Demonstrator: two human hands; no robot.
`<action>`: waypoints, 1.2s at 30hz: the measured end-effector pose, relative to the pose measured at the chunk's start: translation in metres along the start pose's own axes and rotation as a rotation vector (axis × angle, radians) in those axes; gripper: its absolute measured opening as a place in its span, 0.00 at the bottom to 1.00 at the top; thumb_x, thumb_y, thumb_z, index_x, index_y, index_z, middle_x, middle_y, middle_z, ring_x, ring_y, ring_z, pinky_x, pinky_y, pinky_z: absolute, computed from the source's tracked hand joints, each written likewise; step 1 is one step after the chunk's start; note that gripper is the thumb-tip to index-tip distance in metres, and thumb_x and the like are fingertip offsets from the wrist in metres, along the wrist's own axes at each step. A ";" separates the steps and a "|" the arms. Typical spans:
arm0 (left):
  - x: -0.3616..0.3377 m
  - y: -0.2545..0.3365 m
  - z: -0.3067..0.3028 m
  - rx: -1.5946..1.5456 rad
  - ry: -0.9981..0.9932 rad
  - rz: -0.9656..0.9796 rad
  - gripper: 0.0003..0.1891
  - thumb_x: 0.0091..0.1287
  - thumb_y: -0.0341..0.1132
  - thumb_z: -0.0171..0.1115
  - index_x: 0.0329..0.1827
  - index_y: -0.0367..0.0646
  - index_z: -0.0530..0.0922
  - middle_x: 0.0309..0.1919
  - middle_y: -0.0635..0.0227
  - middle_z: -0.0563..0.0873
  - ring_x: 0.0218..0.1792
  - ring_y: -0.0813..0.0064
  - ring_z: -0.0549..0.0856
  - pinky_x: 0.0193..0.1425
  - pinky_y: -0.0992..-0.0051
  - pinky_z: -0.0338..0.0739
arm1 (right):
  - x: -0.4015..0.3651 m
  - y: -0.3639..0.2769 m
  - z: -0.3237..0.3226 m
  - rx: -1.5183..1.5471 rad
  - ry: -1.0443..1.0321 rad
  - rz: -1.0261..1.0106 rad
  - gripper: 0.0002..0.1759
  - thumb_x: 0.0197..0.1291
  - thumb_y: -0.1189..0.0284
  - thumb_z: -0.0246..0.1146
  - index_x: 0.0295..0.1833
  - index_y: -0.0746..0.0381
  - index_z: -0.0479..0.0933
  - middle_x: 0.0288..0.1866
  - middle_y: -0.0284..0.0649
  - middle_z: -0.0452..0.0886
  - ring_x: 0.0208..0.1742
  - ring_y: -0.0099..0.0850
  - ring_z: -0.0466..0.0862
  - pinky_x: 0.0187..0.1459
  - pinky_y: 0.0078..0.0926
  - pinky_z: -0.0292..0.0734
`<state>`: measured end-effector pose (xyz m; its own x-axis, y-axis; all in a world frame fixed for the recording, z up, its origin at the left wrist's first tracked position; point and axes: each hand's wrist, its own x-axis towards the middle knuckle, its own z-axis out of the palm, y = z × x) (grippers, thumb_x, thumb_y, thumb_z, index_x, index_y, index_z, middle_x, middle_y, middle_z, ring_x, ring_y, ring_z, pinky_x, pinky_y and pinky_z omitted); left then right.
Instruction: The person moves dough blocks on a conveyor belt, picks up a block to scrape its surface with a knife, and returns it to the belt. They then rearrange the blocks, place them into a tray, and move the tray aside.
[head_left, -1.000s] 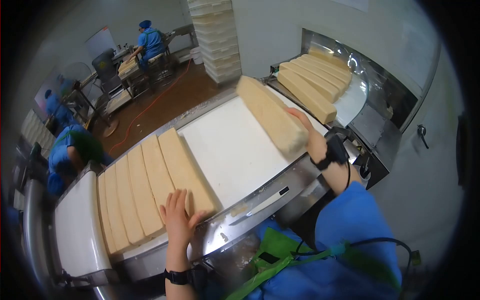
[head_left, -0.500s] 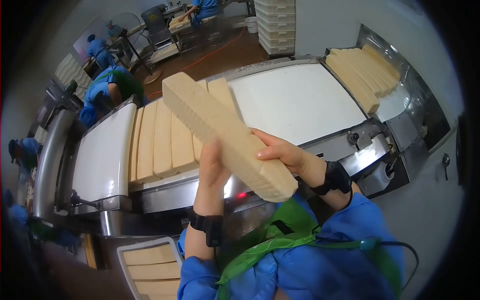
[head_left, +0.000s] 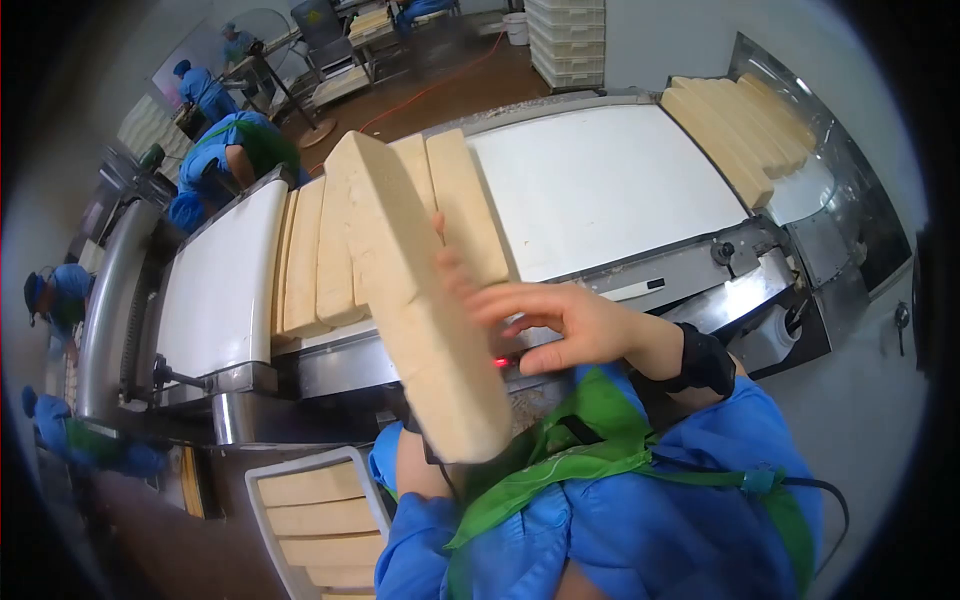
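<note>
A long beige block (head_left: 420, 320) with a smooth, dough-like surface is tilted up in front of me, over the near edge of the conveyor. My left hand (head_left: 449, 266) grips it from behind; only its blurred fingertips show past the block's right side, and the palm is hidden. Close to that side, my right hand (head_left: 575, 320) is open, thumb apart from the outstretched fingers. Behind the held block, several similar blocks (head_left: 460, 200) lie side by side on the white belt (head_left: 600, 190).
More beige blocks (head_left: 735, 135) lie at the conveyor's right end. A white-rimmed crate (head_left: 310, 463) with blocks stands low at left. Near the belt's front edge is a thin white strip (head_left: 632, 290) with a black patch. Blue-clad people (head_left: 222, 150) work at back left; stacked crates (head_left: 567, 45) stand behind.
The block has turned more upright, its near end swinging left and down. My right hand has let go of it, and my left hand has gone behind it.
</note>
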<state>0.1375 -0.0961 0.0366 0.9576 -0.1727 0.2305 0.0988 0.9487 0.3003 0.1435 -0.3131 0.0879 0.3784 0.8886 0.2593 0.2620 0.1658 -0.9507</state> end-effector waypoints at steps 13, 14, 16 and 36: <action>0.013 -0.011 -0.009 0.130 -0.144 -0.019 0.33 0.71 0.54 0.45 0.73 0.44 0.55 0.48 0.59 0.77 0.42 0.67 0.78 0.44 0.66 0.76 | -0.013 -0.006 -0.004 -0.058 0.119 0.029 0.36 0.55 0.71 0.67 0.69 0.60 0.61 0.65 0.44 0.68 0.66 0.36 0.69 0.63 0.35 0.66; 0.014 -0.021 -0.002 0.268 0.009 0.080 0.32 0.72 0.53 0.45 0.71 0.42 0.56 0.48 0.59 0.77 0.44 0.67 0.79 0.45 0.67 0.77 | -0.012 -0.003 -0.008 0.081 0.195 0.067 0.39 0.56 0.73 0.66 0.71 0.60 0.56 0.63 0.45 0.69 0.65 0.35 0.70 0.62 0.34 0.67; 0.028 -0.034 0.020 0.568 0.281 0.183 0.28 0.73 0.48 0.46 0.67 0.37 0.60 0.53 0.56 0.77 0.49 0.65 0.80 0.53 0.67 0.76 | -0.002 0.008 -0.021 -0.133 0.360 0.060 0.46 0.56 0.77 0.65 0.74 0.59 0.44 0.58 0.47 0.71 0.60 0.34 0.73 0.58 0.31 0.72; 0.030 -0.002 -0.021 2.467 -0.105 0.238 0.32 0.55 0.47 0.67 0.62 0.43 0.70 0.62 0.56 0.71 0.62 0.56 0.70 0.65 0.58 0.61 | 0.095 0.125 -0.164 -0.899 0.390 0.347 0.18 0.52 0.68 0.64 0.50 0.61 0.78 0.36 0.43 0.81 0.38 0.36 0.80 0.41 0.31 0.75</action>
<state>0.1720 -0.0978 0.0240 0.8840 -0.2368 0.4031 -0.3692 -0.8826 0.2912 0.3578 -0.2783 0.0212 0.7783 0.6002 0.1843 0.5883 -0.5948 -0.5478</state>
